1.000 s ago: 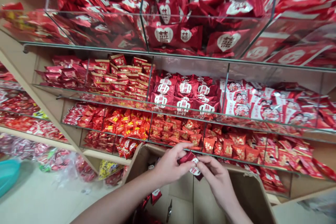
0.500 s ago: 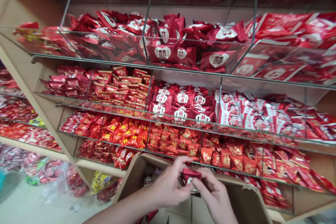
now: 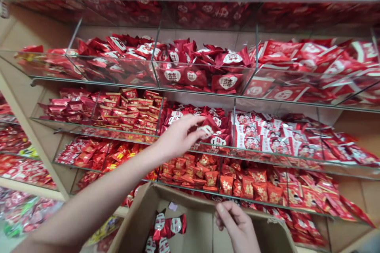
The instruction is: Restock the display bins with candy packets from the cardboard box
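My left hand (image 3: 178, 136) reaches over the middle shelf, its thumb and fingers closed on a small red packet (image 3: 205, 130) with a white label. Just beneath and behind it lie matching red packets (image 3: 218, 141) in a shelf compartment. My right hand (image 3: 236, 221) is over the cardboard box (image 3: 135, 213), close to its far wall, with the fingers curled in and nothing visible in them. Inside the box, at its left, are several dark red packets (image 3: 175, 224) with white labels.
Clear shelf fronts (image 3: 142, 137) and upright dividers split the shelves into compartments of red packets. Heart-labelled packets (image 3: 228, 82) fill part of the shelf above; small orange-red packets (image 3: 227, 184) lie below. A wooden side panel (image 3: 35, 142) stands at left, with more packets beyond.
My left hand has moved up from the box to the middle shelf with the packet. My right hand has let go of the packet and stays over the box. The view has tilted upward.
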The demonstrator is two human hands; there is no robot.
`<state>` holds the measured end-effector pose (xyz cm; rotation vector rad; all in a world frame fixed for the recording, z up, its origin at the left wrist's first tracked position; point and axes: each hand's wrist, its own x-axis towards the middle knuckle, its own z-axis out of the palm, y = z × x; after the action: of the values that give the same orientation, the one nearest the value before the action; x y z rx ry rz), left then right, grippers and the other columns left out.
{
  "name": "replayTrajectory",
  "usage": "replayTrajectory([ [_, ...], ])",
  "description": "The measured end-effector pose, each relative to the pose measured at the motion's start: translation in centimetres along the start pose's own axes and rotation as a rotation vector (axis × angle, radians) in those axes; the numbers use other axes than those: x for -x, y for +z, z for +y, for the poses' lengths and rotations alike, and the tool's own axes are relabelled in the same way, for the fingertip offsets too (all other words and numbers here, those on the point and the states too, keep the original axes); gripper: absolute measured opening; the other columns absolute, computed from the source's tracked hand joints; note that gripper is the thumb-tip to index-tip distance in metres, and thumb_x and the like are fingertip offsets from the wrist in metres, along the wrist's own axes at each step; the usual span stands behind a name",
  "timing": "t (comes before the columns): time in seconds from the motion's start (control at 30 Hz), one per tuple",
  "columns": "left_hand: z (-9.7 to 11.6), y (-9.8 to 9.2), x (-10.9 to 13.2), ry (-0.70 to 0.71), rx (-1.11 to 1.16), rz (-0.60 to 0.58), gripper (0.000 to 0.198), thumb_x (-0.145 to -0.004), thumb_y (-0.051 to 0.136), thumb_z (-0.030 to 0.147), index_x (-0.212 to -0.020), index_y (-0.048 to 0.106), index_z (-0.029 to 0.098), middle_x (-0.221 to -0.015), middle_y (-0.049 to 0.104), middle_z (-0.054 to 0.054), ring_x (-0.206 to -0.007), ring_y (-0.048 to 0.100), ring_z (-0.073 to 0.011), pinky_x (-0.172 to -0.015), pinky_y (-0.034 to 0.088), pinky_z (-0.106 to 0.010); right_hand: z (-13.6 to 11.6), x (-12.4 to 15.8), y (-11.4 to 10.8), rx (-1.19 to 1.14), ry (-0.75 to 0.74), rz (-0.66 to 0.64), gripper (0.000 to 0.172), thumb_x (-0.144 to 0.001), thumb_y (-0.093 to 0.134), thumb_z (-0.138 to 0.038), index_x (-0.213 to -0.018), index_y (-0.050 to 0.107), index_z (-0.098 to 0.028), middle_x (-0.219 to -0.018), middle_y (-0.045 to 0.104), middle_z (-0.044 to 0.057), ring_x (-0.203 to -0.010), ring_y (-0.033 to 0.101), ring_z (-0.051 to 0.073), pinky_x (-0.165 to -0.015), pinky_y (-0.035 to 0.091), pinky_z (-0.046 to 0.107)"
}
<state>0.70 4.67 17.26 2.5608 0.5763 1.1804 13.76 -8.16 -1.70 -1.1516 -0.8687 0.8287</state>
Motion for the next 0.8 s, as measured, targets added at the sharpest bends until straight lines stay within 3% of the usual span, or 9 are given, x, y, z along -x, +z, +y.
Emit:
replayTrajectory([
  [0.13, -2.1, 0.2, -6.1, 0.047, -0.185, -0.117, 0.036, -0.075, 0.059, 0.018, -0.11, 0.055, 0.013, -0.092, 0.063, -0.006, -0.085, 0.058, -0.017, -0.079, 0.043, -0.03, 1.9, 0.0, 0.4, 0.068, 0.003, -0.05, 0.035, -0.07, 0.058, -0.048, -0.056, 0.051, -0.017, -0.049, 0.047, -0.002, -0.047, 0.04, 0.01, -0.048, 0.033, 0.022],
  [0.27, -2.9, 2.5, -9.0, 0.079, -0.192, -0.169, 0.043, -0.073, 0.06, 0.016, -0.114, 0.049, 0.008, -0.085, 0.066, -0.006, -0.076, 0.061, -0.0156, -0.07, 0.045, -0.025, 3.5, 0.0, 0.6, 0.1, -0.004, -0.088, 0.038, -0.071, 0.056, -0.051, -0.057, 0.051, -0.016, -0.047, 0.048, -0.001, -0.045, 0.038, 0.009, -0.046, 0.03, 0.022],
  [0.37, -2.7, 3.7, -9.9, 0.114, -0.251, -0.211, 0.044, -0.072, 0.06, 0.015, -0.114, 0.049, 0.006, -0.084, 0.067, -0.008, -0.074, 0.062, -0.0166, -0.066, 0.046, -0.025, 4.4, 0.0, 0.7, 0.1, 0.007, -0.089, 0.04, -0.069, 0.056, -0.054, -0.056, 0.049, -0.016, -0.046, 0.046, -0.002, -0.044, 0.036, 0.009, -0.045, 0.029, 0.021],
  [0.53, -2.8, 4.1, -10.4, 0.19, -0.308, -0.268, 0.024, -0.075, 0.057, 0.016, -0.098, 0.061, 0.011, -0.094, 0.067, -0.009, -0.084, 0.061, -0.0189, -0.076, 0.044, -0.028, 5.3, 0.1, 1.0, 0.129, 0.027, -0.124, 0.044, -0.067, 0.052, -0.06, -0.054, 0.044, -0.018, -0.043, 0.038, -0.005, -0.042, 0.03, 0.008, -0.043, 0.023, 0.021],
  [0.63, -3.6, 4.0, -10.0, 0.29, -0.365, -0.309, 0.029, -0.077, 0.056, 0.02, -0.105, 0.06, 0.014, -0.103, 0.064, -0.01, -0.095, 0.057, -0.0204, -0.086, 0.04, -0.032, 5.8, 0.1, 1.1, 0.167, 0.01, -0.137, 0.046, -0.067, 0.05, -0.061, -0.053, 0.042, -0.018, -0.043, 0.034, -0.006, -0.042, 0.027, 0.007, -0.044, 0.02, 0.022],
  [0.8, -4.7, 4.2, -9.3, 0.396, -0.479, -0.355, 0.033, -0.08, 0.053, 0.022, -0.113, 0.055, 0.014, -0.109, 0.063, -0.01, -0.099, 0.055, -0.0202, -0.089, 0.038, -0.033, 7.0, 0.3, 1.7, 0.202, 0.053, -0.196, 0.046, -0.065, 0.051, -0.061, -0.052, 0.044, -0.018, -0.044, 0.03, -0.006, -0.044, 0.024, 0.008, -0.044, 0.017, 0.023],
])
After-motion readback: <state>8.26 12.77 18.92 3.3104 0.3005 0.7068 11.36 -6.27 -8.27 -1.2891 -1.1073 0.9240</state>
